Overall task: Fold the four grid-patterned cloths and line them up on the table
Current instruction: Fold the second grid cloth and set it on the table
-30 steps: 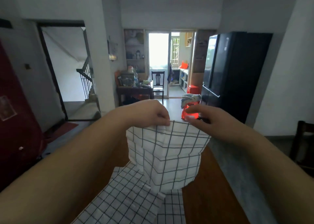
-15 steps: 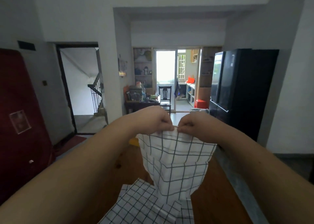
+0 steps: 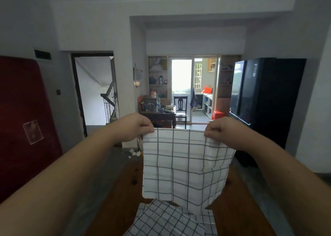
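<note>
The left hand (image 3: 138, 128) and right hand (image 3: 220, 130) each pinch a top corner of the cloth (image 3: 180, 165), fingers curled tight on its edge, so it hangs in the air above the table (image 3: 236, 216) — its lower right side sags and creases. More cloths (image 3: 166, 219) lie below. The risk: a slack pinch drops a corner, or the hanging hem drags those cloths askew

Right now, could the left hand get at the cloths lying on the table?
Probably not yet. The left hand pinches a top corner of the raised cloth, the right hand the other, and that cloth hangs above the cloths on the table. Letting go would likely free the way.
</note>
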Demonstrator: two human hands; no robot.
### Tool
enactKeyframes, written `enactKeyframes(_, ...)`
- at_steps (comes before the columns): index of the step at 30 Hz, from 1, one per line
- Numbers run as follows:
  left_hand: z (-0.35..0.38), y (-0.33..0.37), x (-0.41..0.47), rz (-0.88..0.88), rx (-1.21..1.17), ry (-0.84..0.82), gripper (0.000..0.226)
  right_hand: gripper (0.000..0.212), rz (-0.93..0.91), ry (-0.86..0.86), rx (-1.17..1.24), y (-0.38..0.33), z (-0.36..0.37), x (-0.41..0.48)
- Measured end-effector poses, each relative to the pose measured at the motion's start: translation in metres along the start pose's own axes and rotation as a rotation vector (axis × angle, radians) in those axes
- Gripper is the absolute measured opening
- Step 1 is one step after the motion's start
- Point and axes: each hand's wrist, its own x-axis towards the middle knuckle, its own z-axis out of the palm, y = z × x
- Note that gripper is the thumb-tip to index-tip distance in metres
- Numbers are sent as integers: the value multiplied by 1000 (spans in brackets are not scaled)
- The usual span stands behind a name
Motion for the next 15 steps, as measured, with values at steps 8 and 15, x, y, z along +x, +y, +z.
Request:
enactKeyframes(8, 2, -16, 0, -100, 150, -9, 24, 9, -5, -45, -76, -2, 12, 8)
enactKeyframes(15, 41, 66, 35, 209, 42, -119, 44, 13, -54, -46, -123, -9, 22, 13)
